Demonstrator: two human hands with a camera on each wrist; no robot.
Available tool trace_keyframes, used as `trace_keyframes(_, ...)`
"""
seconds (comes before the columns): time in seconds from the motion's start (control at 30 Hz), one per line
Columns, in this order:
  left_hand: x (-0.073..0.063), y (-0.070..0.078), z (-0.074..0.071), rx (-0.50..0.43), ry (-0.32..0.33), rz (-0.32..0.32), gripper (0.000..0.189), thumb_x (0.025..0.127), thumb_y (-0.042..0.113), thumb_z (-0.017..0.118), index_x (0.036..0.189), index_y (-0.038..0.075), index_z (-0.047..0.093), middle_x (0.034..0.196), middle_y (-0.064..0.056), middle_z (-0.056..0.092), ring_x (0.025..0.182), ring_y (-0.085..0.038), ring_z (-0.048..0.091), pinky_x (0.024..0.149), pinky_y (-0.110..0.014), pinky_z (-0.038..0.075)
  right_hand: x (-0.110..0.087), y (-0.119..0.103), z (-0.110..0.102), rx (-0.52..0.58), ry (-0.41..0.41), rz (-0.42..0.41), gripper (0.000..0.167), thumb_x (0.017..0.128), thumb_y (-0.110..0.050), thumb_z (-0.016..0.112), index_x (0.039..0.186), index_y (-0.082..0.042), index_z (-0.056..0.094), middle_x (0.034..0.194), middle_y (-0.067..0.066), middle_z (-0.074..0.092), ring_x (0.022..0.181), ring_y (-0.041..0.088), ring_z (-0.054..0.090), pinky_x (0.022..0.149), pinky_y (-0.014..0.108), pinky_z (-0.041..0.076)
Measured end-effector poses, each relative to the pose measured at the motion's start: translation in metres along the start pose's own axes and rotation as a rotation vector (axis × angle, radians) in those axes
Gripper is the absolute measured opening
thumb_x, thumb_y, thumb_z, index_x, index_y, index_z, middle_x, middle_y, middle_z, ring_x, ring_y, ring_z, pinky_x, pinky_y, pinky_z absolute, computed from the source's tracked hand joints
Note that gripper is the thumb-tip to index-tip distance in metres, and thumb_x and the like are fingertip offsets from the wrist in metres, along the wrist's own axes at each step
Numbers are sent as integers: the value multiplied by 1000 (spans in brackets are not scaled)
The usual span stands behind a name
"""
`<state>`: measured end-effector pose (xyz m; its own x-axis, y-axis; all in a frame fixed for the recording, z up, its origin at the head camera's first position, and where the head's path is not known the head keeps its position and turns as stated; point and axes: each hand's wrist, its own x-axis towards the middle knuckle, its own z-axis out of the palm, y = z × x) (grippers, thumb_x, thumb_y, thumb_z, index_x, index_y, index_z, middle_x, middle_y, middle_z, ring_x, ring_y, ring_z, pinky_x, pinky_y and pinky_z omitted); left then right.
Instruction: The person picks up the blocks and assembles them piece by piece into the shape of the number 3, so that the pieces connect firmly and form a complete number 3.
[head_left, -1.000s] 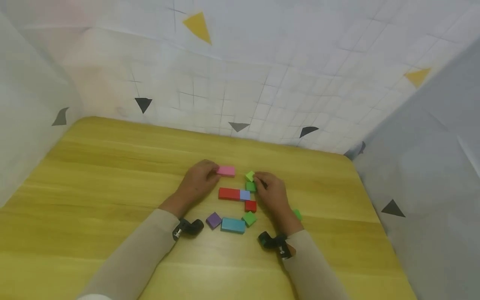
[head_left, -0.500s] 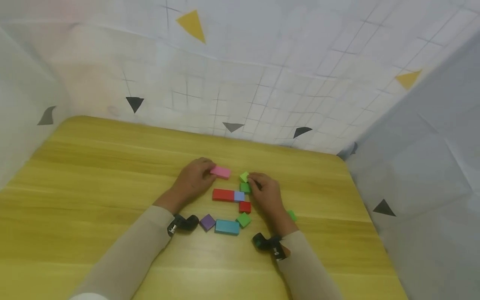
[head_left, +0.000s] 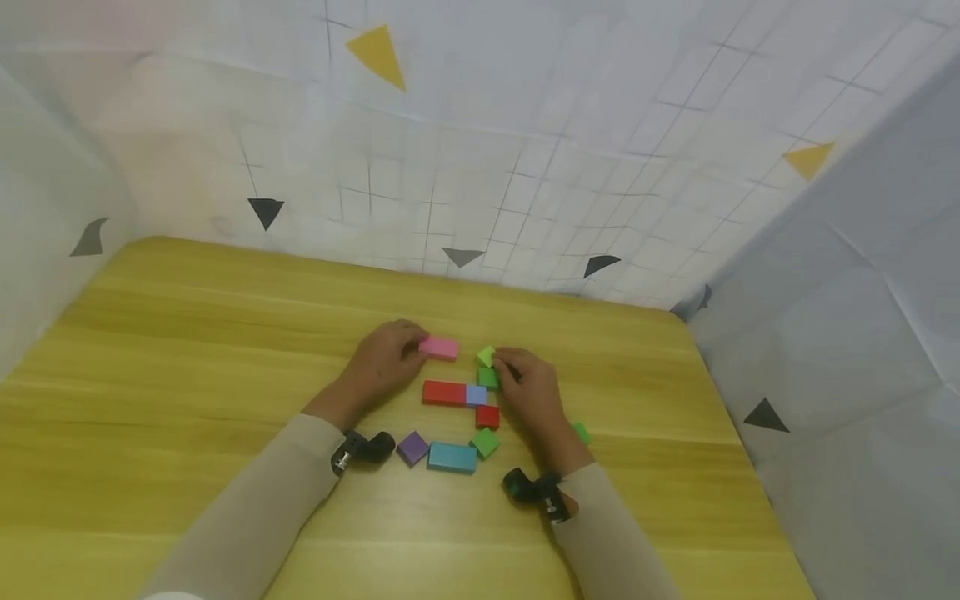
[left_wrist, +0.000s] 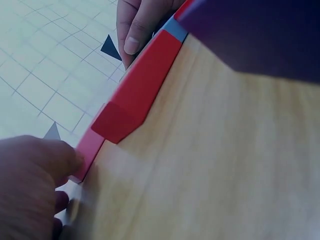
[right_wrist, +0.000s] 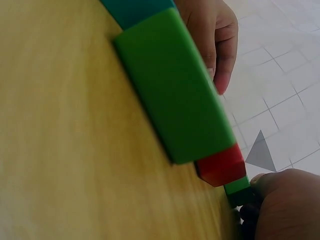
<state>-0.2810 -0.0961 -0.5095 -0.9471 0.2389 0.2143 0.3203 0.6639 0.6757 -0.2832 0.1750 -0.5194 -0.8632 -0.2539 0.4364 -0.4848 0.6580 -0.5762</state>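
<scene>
In the head view my left hand (head_left: 378, 360) pinches the left end of a pink block (head_left: 442, 349) lying at the far side of the group. My right hand (head_left: 532, 387) has its thumb and fingertips at the right corner of a small yellow-green block (head_left: 486, 357), seemingly pinching it. A green block (head_left: 487, 379) lies just below that one. Nearer are a long red block (head_left: 444, 393) against a light blue block (head_left: 476, 396), and a small red block (head_left: 487, 417). In the left wrist view the thumb presses the pink block (left_wrist: 90, 152); the right wrist view hides the right fingertips.
A turned green block (head_left: 485, 442), a blue block (head_left: 452, 457) and a purple block (head_left: 412, 448) form the near row. Another green block (head_left: 581, 432) lies right of my right wrist. The wooden table (head_left: 225, 350) meets patterned white sheeting (head_left: 450, 167) at its back and sides.
The pink block turned slightly askew half a second ago and now lies straighter, still in my left hand. My right hand stays at the yellow-green block. The head view shifted a little.
</scene>
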Motion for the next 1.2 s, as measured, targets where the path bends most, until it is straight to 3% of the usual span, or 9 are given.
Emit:
trace_keyframes(0.2, 3, -1, 2, 4, -1, -5, 34, 94, 27, 67, 126, 14, 68, 128, -2, 64, 121, -20, 57, 102, -40, 49, 1, 1, -1, -11, -8, 20, 18, 97, -15, 65, 107, -6, 77, 113, 7, 74, 110, 23, 68, 97, 38, 53)
trace_keyframes(0.63, 6, 0, 0, -18, -18, -10, 31, 95, 27, 67, 123, 15, 69, 124, 0, 66, 116, -20, 58, 99, -42, 51, -1, -2, 0, 14, 16, -22, 16, 96, -11, 66, 105, -4, 77, 110, 9, 74, 107, 25, 69, 95, 40, 55)
trace_keyframes(1.2, 14, 1, 3, 79, -46, 20, 32, 95, 35, 66, 123, 20, 70, 128, 2, 67, 121, -20, 58, 101, -41, 50, 1, -1, 0, 19, 4, -26, 16, 97, -12, 65, 106, -6, 77, 111, 8, 74, 108, 24, 69, 96, 38, 54)
